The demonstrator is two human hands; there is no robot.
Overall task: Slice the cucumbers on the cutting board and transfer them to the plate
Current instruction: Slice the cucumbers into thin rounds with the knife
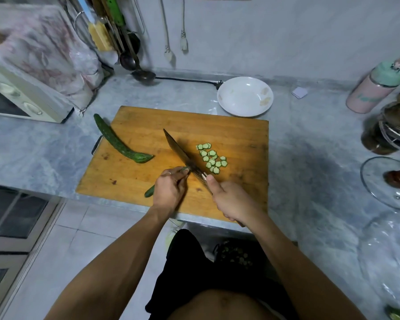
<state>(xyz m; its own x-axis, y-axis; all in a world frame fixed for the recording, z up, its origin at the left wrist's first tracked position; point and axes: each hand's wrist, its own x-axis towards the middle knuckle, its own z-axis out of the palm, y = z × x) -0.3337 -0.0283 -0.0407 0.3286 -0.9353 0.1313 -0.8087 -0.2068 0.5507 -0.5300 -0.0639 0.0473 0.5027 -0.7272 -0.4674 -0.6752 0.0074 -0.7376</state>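
While the right hand grips the knife, left hand fingers curl round a dark-green cucumber beside pale, scalloped slices mid-board.

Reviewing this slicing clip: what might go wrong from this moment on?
1. The left hand pins the cucumber with fingertips right against the knife blade; a slip could nick them.
2. The whole cucumber overhangs the cutting board edge and may roll off.
3. The plate sits behind the board, so slices could drop in transfer.
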